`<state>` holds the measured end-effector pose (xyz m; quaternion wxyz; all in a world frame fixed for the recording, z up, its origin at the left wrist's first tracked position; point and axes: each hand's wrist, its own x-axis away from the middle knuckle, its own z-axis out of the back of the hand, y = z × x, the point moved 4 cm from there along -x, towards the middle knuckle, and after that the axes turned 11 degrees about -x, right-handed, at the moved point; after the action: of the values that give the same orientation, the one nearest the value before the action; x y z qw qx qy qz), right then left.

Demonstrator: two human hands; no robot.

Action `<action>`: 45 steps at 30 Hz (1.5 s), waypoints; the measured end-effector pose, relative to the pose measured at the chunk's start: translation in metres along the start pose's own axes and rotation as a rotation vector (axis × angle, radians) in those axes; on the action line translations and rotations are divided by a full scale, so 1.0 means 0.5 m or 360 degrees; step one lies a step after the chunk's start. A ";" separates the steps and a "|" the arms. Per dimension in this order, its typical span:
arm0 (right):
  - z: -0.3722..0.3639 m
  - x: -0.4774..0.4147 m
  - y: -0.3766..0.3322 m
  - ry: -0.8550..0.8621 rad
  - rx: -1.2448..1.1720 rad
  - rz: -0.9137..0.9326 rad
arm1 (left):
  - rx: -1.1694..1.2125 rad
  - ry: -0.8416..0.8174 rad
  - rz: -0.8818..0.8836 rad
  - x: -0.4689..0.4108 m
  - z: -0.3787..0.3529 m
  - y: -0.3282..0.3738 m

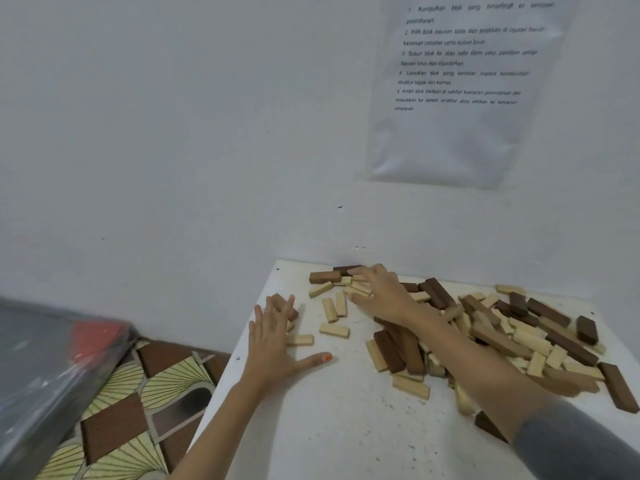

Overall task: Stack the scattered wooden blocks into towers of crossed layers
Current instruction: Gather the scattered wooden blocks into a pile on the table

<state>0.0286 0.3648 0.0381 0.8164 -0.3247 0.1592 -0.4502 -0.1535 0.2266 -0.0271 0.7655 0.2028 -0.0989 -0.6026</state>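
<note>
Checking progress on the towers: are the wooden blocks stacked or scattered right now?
Scattered. The wooden blocks lie in a loose heap, some singly, on the white table; no crossed layers show.

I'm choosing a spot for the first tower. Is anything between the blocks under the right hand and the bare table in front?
Partly. A few loose pale blocks lie in front of the right hand, and the thumb of the left hand stretches across the table below them. The big pile borders the path on the right.

Pale and dark-brown blocks, speckled white table, fan-patterned floor
</note>
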 end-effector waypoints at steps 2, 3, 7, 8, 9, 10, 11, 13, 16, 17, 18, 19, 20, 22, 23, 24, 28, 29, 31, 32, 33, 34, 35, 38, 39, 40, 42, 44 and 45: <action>-0.009 -0.038 -0.002 -0.0017 0.0052 0.0030 | -0.0024 -0.0029 -0.0018 -0.015 -0.016 0.006; -0.015 -0.056 -0.002 -0.0036 0.0118 0.0051 | -0.0052 -0.0019 -0.0025 -0.023 -0.022 0.011; -0.033 -0.110 0.001 -0.0135 0.0376 0.0188 | -0.0217 0.0019 0.0038 -0.047 -0.040 0.034; -0.038 -0.119 0.003 -0.0161 0.0398 0.0225 | -0.0293 0.0025 0.0046 -0.050 -0.044 0.041; -0.042 -0.126 0.005 -0.0184 0.0426 0.0256 | -0.0372 0.0032 0.0043 -0.053 -0.047 0.048; -0.048 -0.131 0.008 -0.0202 0.0467 0.0278 | -0.0437 0.0034 0.0034 -0.056 -0.051 0.053; -0.054 -0.135 0.011 -0.0213 0.0516 0.0291 | -0.0476 0.0033 0.0023 -0.060 -0.055 0.059; -0.065 -0.140 0.017 -0.0198 0.0590 0.0304 | -0.0483 0.0024 -0.0003 -0.066 -0.062 0.067; -0.070 -0.148 0.022 -0.0125 0.0621 0.0298 | -0.0404 0.0104 -0.0046 -0.070 -0.067 0.079; -0.071 -0.150 0.022 -0.0107 0.0626 0.0286 | -0.0378 0.0136 -0.0050 -0.071 -0.068 0.081; -0.071 -0.151 0.023 -0.0094 0.0617 0.0268 | -0.0365 0.0162 -0.0052 -0.072 -0.070 0.081; -0.072 -0.150 0.025 -0.0087 0.0593 0.0249 | -0.0366 0.0194 -0.0061 -0.072 -0.071 0.082; -0.073 -0.148 0.027 -0.0082 0.0571 0.0236 | -0.0369 0.0230 -0.0075 -0.071 -0.071 0.081; -0.076 -0.143 0.033 -0.0068 0.0604 0.0234 | -0.0350 0.0330 -0.0111 -0.065 -0.067 0.080; -0.077 -0.139 0.035 -0.0059 0.0644 0.0237 | -0.0339 0.0383 -0.0129 -0.060 -0.064 0.079; -0.078 -0.134 0.036 -0.0051 0.0686 0.0236 | -0.0336 0.0430 -0.0141 -0.056 -0.062 0.078; -0.088 -0.110 0.034 0.0035 0.0832 0.0286 | -0.0392 0.0518 -0.0128 -0.048 -0.056 0.079; -0.090 -0.106 0.034 0.0058 0.0840 0.0293 | -0.0409 0.0539 -0.0142 -0.046 -0.054 0.083; -0.095 -0.105 0.038 0.0105 0.0818 0.0301 | -0.0431 0.0602 -0.0182 -0.039 -0.048 0.091; -0.097 -0.105 0.040 0.0123 0.0791 0.0298 | -0.0433 0.0635 -0.0192 -0.035 -0.045 0.094; -0.099 -0.104 0.041 0.0124 0.0759 0.0281 | -0.0428 0.0660 -0.0192 -0.032 -0.042 0.095; -0.100 -0.104 0.041 0.0115 0.0719 0.0266 | -0.0424 0.0677 -0.0188 -0.030 -0.040 0.095; -0.101 -0.104 0.041 0.0103 0.0671 0.0256 | -0.0422 0.0683 -0.0180 -0.028 -0.041 0.094; -0.099 -0.103 0.038 0.0056 0.0590 0.0215 | -0.0414 0.0683 -0.0154 -0.023 -0.043 0.091; -0.097 -0.103 0.036 0.0048 0.0568 0.0213 | -0.0397 0.0698 -0.0142 -0.020 -0.042 0.090; -0.094 -0.101 0.034 0.0047 0.0529 0.0221 | -0.0353 0.0732 -0.0127 -0.017 -0.040 0.088; -0.088 -0.095 0.033 0.0034 0.0376 0.0241 | -0.0189 0.0831 -0.0103 -0.010 -0.032 0.083; -0.085 -0.088 0.035 0.0013 0.0144 0.0271 | -0.0063 0.0909 -0.0097 -0.003 -0.022 0.080; -0.084 -0.083 0.034 0.0001 0.0054 0.0300 | -0.0032 0.0928 -0.0101 0.000 -0.017 0.081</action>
<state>-0.0062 0.3898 -0.0058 0.8604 -0.2944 0.1816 -0.3742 -0.1143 0.2358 -0.0173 0.7444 0.3628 0.1377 -0.5434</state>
